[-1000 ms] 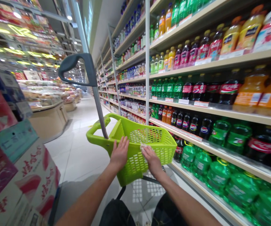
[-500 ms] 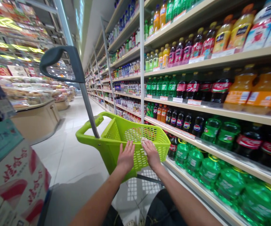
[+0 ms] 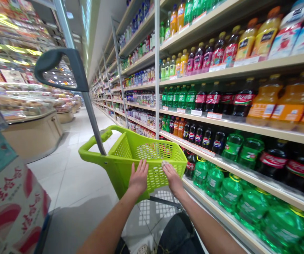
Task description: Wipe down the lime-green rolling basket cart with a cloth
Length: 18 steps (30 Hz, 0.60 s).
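Fingers [image 3: 168, 169] of our right hand [image 3: 173, 179] hold a white, likely soft wad [image 3: 164, 163] to the green basket [image 3: 118, 176]; our left hand [image 3: 138, 179] lies flat, gripping nothing. Just ahead of both, we judge it light, stiff plastic, best held by its loop [image 3: 86, 152], leftward.

The basket [image 3: 116, 176] is lime green, its sides patterned with holes; handle [image 3: 78, 70] slate grey, cloth [image 3: 164, 163] whitish, floor [image 3: 81, 178] pale.
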Each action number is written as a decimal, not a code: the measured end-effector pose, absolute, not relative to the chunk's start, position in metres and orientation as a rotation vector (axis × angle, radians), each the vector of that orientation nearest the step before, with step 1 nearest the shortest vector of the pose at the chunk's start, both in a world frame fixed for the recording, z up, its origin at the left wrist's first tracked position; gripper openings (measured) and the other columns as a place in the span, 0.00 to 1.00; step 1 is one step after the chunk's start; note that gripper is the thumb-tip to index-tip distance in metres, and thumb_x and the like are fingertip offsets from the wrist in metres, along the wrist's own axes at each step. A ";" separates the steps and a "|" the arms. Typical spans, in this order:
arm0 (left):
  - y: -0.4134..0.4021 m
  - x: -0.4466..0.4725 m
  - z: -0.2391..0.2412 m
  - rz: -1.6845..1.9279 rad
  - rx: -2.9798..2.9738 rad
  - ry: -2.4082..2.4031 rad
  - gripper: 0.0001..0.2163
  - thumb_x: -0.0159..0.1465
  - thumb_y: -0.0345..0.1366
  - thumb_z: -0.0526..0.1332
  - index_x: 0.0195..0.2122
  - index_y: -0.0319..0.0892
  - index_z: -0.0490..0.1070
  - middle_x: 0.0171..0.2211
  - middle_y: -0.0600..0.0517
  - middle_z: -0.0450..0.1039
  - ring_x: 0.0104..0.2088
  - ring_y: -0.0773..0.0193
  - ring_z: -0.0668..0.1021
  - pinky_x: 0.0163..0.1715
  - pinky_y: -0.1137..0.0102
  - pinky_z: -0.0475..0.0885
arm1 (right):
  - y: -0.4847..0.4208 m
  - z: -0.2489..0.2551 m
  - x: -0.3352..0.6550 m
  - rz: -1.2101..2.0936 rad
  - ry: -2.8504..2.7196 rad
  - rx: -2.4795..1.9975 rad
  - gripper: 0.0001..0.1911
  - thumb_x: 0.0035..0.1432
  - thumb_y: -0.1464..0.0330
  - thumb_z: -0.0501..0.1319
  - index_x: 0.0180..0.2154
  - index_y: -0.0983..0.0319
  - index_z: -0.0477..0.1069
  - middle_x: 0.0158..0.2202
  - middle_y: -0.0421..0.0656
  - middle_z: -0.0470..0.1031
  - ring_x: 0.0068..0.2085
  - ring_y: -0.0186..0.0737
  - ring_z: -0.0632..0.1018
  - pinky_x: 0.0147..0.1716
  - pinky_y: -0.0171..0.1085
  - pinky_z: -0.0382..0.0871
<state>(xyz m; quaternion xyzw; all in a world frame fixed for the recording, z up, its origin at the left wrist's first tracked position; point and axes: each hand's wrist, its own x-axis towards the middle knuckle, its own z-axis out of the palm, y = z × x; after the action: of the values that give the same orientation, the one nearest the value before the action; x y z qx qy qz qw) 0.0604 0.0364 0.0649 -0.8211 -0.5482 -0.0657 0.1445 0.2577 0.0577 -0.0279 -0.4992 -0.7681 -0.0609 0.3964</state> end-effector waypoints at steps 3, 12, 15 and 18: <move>0.036 0.059 0.065 -0.171 -2.378 -1.573 0.28 0.53 0.27 0.47 0.58 0.37 0.52 0.61 0.47 0.45 0.61 0.57 0.49 0.57 0.49 0.42 | 0.045 -0.057 0.267 -0.075 -2.027 -1.322 0.28 0.49 0.83 0.47 0.49 0.58 0.66 0.51 0.44 0.68 0.55 0.39 0.64 0.54 0.43 0.60; 0.042 0.082 0.063 -0.173 -2.437 -1.498 0.27 0.55 0.28 0.47 0.58 0.37 0.50 0.61 0.46 0.46 0.61 0.57 0.49 0.58 0.51 0.40 | 0.059 -0.046 0.286 -0.233 -1.867 -1.244 0.28 0.49 0.82 0.47 0.51 0.61 0.64 0.55 0.47 0.62 0.58 0.40 0.59 0.55 0.49 0.55; 0.044 0.084 0.061 -0.165 -2.451 -1.488 0.27 0.55 0.28 0.48 0.58 0.38 0.51 0.61 0.47 0.47 0.61 0.57 0.49 0.58 0.50 0.39 | 0.053 -0.066 0.288 -0.144 -2.019 -1.305 0.29 0.47 0.83 0.47 0.50 0.61 0.65 0.52 0.47 0.66 0.56 0.40 0.63 0.53 0.47 0.60; 0.044 0.081 0.060 -0.179 -2.459 -1.493 0.27 0.55 0.27 0.47 0.58 0.37 0.51 0.61 0.47 0.46 0.61 0.58 0.50 0.58 0.50 0.39 | 0.052 -0.064 0.300 -0.199 -1.941 -1.284 0.28 0.48 0.83 0.46 0.49 0.61 0.66 0.52 0.46 0.66 0.56 0.40 0.62 0.53 0.47 0.60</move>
<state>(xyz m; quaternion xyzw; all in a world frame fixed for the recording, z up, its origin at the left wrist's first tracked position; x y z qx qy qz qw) 0.0813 0.0444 0.0598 -0.8461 -0.5135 -0.0617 0.1292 0.3002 0.0520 -0.0639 -0.5057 -0.7645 -0.0784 0.3920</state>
